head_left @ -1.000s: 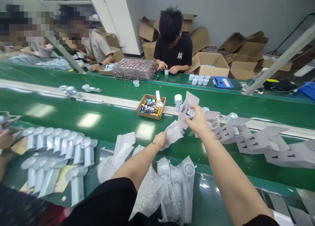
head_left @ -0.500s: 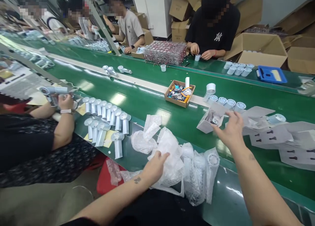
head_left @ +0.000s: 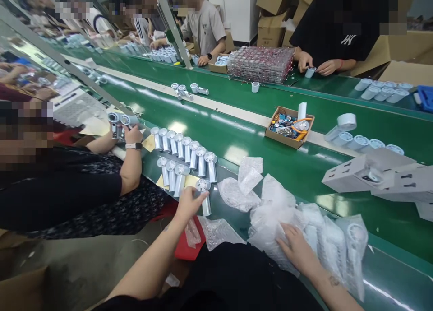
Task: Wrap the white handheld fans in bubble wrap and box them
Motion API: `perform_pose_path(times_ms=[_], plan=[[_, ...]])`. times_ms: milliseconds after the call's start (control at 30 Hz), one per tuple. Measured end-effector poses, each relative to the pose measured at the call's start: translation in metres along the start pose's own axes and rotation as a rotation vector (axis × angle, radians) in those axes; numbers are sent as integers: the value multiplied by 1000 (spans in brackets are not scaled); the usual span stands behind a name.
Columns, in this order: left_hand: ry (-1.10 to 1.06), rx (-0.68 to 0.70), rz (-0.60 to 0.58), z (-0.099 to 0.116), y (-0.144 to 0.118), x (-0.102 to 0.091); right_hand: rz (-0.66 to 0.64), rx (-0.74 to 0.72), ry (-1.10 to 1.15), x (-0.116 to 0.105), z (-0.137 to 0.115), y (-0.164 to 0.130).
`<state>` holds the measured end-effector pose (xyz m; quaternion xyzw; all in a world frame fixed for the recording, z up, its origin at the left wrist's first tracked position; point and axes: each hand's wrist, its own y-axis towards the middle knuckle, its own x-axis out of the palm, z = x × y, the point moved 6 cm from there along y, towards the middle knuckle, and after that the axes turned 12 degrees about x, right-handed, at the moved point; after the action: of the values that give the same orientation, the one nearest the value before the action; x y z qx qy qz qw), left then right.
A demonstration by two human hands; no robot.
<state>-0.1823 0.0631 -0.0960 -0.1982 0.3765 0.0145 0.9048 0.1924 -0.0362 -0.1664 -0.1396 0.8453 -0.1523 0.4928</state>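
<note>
My left hand (head_left: 190,205) has its thumb and fingers closed about the head of a silver-blue handheld fan (head_left: 205,205), lying nearest to me beside two rows of similar fans (head_left: 186,149). Over a heap of clear bubble-wrap bags (head_left: 270,211), my right hand (head_left: 299,248) pinches the edge of one bag between thumb and fingers. Just right of it lie several fans wrapped in bubble wrap (head_left: 353,239). Loose bubble-wrap pieces (head_left: 237,194) rest between the two hands.
Ahead on the green belt (head_left: 233,139) are a small carton of parts (head_left: 287,141), several fans standing head up (head_left: 358,143) and white boxes (head_left: 352,172). A co-worker at my left holds fans (head_left: 123,120). Across the belt, another person's hands work on a small cup-shaped part (head_left: 310,71).
My left hand has gone from the bubble-wrap heap leftward to the nearest fan. My right hand has left the open white box and come back to the bags. The view has turned left.
</note>
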Motion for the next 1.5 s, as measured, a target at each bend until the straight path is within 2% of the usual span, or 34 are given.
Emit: perform_pose_path(times_ms=[33,67,167,233,300,400,467,500,600,667,700,767,800,867,900,967,1033,1133,1167,1200,1267,1300,1367,1433,1500], plan=[[-5,-89,100,-18,1,-1,32,24,-11,1,-1,1],[-24,-137,133,-31,0,6,57,47,-24,2,-3,0],[-99,-150,133,-49,-15,39,62,107,-60,0,-15,-6],[-173,-165,145,-54,-28,49,4,157,-77,-7,-21,-12],[-269,-181,138,-56,-38,48,-58,206,-102,-22,-24,-19],[-413,-175,119,-47,-42,41,7,244,-83,-61,-38,-27],[-546,-139,135,-27,-40,40,69,296,103,-85,-57,-25],[-605,-95,151,-11,-38,41,57,344,274,-90,-69,-22],[-654,144,149,53,-33,46,-151,456,917,-83,-109,-6],[-613,333,83,100,-29,50,-322,461,1160,-73,-127,4],[-607,409,54,119,-26,50,-382,452,1204,-71,-127,7],[-614,496,40,146,-17,45,-389,428,1180,-75,-108,9],[-627,497,50,152,-11,42,-325,415,1121,-82,-91,10],[-702,416,36,155,-1,42,-138,384,933,-102,-53,8],[-750,348,-11,154,0,47,-37,363,836,-112,-38,6],[-813,238,-182,156,-13,67,162,339,745,-130,-20,-1],[-749,258,-359,165,-42,90,250,346,906,-136,-17,-8],[-568,497,-576,189,-84,123,97,350,1399,-126,-34,-16],[-544,550,-627,195,-90,132,58,355,1529,-124,-38,-19],[-541,538,-640,198,-87,138,63,373,1623,-123,-38,-24],[-545,362,-564,194,-60,147,131,443,1741,-124,-26,-35],[-530,230,-485,187,-41,148,135,472,1789,-124,-18,-41],[-482,80,-450,180,-12,154,86,499,1857,-123,-3,-51],[-463,53,-510,179,1,161,47,492,1872,-123,10,-61],[-485,74,-530,181,0,160,47,476,1864,-122,19,-70]])
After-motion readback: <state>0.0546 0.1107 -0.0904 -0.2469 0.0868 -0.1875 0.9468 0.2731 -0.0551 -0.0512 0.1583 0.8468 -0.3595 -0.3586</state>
